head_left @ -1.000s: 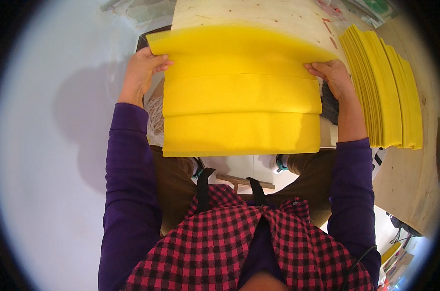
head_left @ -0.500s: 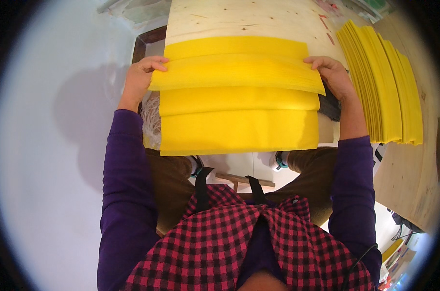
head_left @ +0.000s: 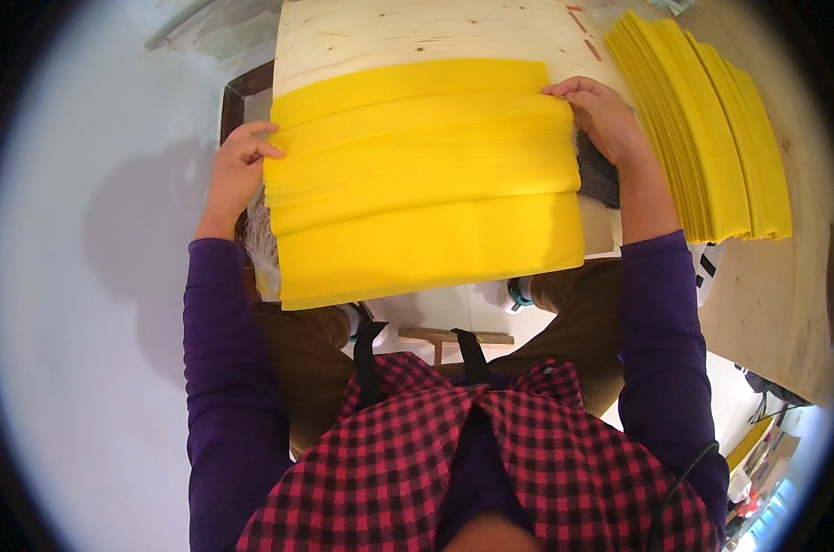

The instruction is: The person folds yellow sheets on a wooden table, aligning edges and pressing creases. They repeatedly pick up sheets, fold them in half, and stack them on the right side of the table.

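Note:
A wide piece of yellow cloth (head_left: pixel 426 230) lies across the wooden board in front of me, in overlapping bands that run from left to right. My left hand (head_left: pixel 240 170) pinches its left edge between thumb and fingers. At the upper right corner of the middle band, my right hand (head_left: pixel 608 121) grips the edge with thumb and fingertips. Between the hands the band lies fairly flat over the layers beneath. The cloth's near edge hangs out over the board's front, above my legs.
To the right, a tall stack of folded yellow cloths (head_left: pixel 702 129) stands on a wooden tabletop (head_left: pixel 766 304). Bare wood of the board (head_left: pixel 408 28) shows beyond the cloth. Dark material (head_left: pixel 597 175) sits under my right wrist, and white strands (head_left: pixel 261 241) hang at the left. A wall (head_left: pixel 77 322) rises at far left.
The middle band, earlier held raised with its near edge overhanging, now lies flatter on the cloth. My left hand is a little lower on its edge; my right is slightly higher. The view has shifted.

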A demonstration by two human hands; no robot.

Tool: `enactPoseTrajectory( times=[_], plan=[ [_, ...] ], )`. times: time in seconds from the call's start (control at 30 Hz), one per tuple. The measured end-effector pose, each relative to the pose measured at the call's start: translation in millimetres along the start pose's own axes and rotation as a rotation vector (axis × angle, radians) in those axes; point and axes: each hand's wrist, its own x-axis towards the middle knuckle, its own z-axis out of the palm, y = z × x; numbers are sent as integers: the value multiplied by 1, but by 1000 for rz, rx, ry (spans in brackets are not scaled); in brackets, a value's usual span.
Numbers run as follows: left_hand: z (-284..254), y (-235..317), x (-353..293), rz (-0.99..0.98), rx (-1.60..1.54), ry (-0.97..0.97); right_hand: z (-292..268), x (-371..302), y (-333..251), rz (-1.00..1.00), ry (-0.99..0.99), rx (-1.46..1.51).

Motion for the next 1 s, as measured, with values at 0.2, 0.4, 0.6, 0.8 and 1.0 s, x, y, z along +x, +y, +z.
enactPoseTrajectory(
  times=[0.2,0.4,0.6,0.8,1.0],
  plan=[
    [1,6,-1,44,95,-19,0,3,1,15,30,-3],
    [0,9,-3,44,106,-21,-1,8,7,-30,55,-70],
    [-2,4,-4,87,165,-25,6,9,6,-35,145,-281],
    [-6,1,-4,103,234,-53,12,5,2,-47,184,-427],
    [-3,6,-6,112,304,-32,18,3,0,-14,225,-546]
  ],
)
